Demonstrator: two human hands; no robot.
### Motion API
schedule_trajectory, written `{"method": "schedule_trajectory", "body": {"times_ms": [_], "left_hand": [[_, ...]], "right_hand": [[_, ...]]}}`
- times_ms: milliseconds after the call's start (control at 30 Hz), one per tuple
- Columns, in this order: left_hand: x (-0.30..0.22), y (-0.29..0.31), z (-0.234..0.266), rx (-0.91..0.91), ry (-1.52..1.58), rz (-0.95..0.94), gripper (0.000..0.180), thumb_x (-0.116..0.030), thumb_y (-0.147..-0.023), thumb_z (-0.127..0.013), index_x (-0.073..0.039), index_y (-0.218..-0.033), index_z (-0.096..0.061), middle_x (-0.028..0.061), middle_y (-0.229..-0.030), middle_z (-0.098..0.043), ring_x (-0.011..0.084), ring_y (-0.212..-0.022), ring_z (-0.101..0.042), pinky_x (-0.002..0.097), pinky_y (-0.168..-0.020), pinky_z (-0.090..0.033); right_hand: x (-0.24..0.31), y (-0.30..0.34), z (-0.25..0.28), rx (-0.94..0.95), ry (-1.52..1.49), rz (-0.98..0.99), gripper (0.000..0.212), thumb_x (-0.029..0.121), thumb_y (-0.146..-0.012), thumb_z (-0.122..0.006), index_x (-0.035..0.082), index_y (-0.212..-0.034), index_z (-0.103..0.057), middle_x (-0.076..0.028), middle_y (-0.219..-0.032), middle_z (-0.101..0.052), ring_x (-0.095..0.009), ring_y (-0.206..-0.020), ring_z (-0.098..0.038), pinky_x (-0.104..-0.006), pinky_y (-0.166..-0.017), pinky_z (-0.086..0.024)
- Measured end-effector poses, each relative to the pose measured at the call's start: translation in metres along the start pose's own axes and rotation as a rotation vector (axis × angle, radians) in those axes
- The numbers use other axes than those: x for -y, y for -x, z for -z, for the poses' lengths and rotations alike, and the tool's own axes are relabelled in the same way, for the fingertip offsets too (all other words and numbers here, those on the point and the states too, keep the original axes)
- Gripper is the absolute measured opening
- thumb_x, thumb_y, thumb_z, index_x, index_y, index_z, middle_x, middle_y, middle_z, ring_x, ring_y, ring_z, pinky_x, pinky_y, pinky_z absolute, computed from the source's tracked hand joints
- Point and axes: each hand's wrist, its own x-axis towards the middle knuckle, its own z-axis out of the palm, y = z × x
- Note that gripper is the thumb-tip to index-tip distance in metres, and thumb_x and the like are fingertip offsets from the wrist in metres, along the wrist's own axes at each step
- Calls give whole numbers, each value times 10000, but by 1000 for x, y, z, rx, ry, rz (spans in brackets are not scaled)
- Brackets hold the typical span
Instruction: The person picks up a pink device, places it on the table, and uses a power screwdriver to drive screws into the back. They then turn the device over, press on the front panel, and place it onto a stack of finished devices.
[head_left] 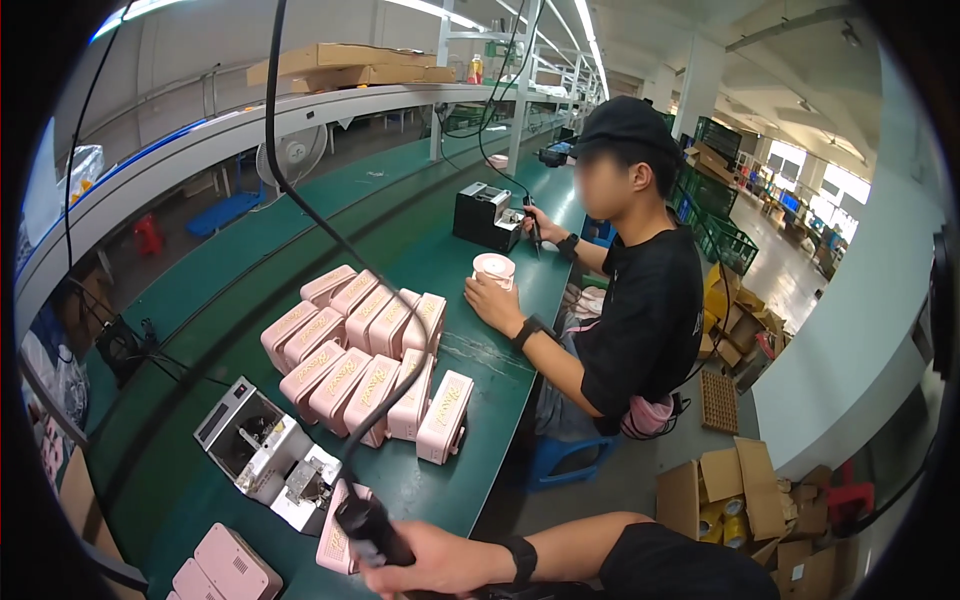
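the right hand (pixel 435 558) grips a black screwdriver (pixel 362 517) near a pink box (pixel 331 549), the left hand is out of view, and the cord (pixel 345 243) snagging other boxes (pixel 325 382) could jerk that screwdriver.

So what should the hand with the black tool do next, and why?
Maybe the right hand should tilt the black tool a little so its tip shows. The fingers are wrapped around the tool, its tip can't be seen in this picture, and a pink box shows partly behind it, so seeing the tip first might help.
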Motion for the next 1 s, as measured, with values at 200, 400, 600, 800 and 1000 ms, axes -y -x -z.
{"method": "schedule_trajectory", "body": {"times_ms": [200, 400, 600, 800, 1000], "left_hand": [[11, -10, 19, 181, 208, 66, 198, -114, -819, -805, -13, -935, -681, 51, -833, -677, 151, -788, -634, 311, -752, -518], [10, -19, 21, 204, 336, 83, 157, -121, -835, -793, -41, -843, -658, 18, -765, -640, 131, -734, -600, 306, -690, -491], [12, -24, 21, 218, 385, 108, 141, -121, -850, -778, -46, -852, -659, 16, -770, -640, 132, -735, -600, 302, -691, -489], [18, -27, 20, 209, 384, 131, 139, -130, -863, -770, -47, -862, -659, 10, -780, -646, 125, -748, -605, 292, -705, -490], [21, -24, 21, 233, 403, 159, 133, -134, -877, -761, -48, -890, -661, 10, -818, -663, 115, -777, -612, 284, -725, -493]], "right_hand": [[6, 13, 33, -145, 922, 385, 695, 445, -854, -748, -10, -1323, -513, -181, -1216, -591, -297, -1117, -589, -415, -969, -472], [-7, -18, 81, -779, 1772, 485, 880, 467, -730, -829, 21, -1400, -473, -276, -1399, -450, -484, -1287, -456, -488, -1045, -426], [-20, -23, 145, -880, 1712, 387, 838, 393, -720, -859, 63, -1395, -489, -337, -1453, -368, -515, -1295, -448, -504, -1034, -442], [2, -31, 208, -906, 1700, 450, 806, 342, -746, -858, 76, -1407, -480, -364, -1451, -354, -526, -1245, -500, -480, -996, -493], [22, -45, 250, -852, 1698, 392, 792, 315, -748, -859, 70, -1402, -483, -333, -1450, -377, -487, -1199, -554, -467, -947, -525]]}}
